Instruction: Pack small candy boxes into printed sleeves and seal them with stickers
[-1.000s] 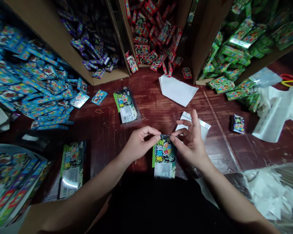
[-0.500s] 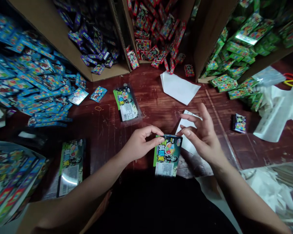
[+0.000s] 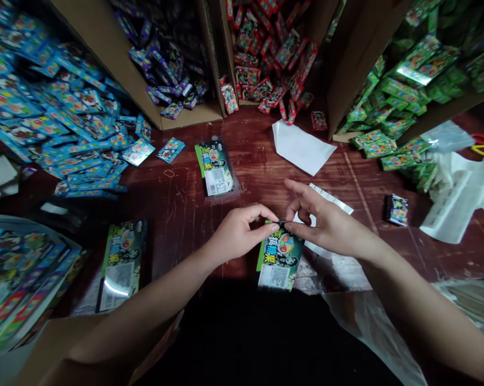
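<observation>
A green and black printed packet (image 3: pixel 280 260) in a clear sleeve hangs above the near edge of the dark red table (image 3: pixel 185 214). My left hand (image 3: pixel 242 233) pinches its top left corner. My right hand (image 3: pixel 326 225) pinches the top edge beside it with thumb and forefinger, the other fingers raised. A white and clear empty bag (image 3: pixel 326 201) lies under my right hand. A second filled packet (image 3: pixel 215 169) lies flat further back on the table.
Cardboard boxes at the back hold purple (image 3: pixel 165 69), red (image 3: pixel 266 53) and green (image 3: pixel 410 69) small packs. Blue packs (image 3: pixel 52 123) are heaped at the left. A white sheet (image 3: pixel 302 147), a stack of packets (image 3: pixel 119 265), clear bags (image 3: pixel 446 300) and a lone small pack (image 3: pixel 396 208) lie about.
My right hand had let go and spread its fingers half a second ago; now it pinches the packet's top edge again. The view has shifted slightly.
</observation>
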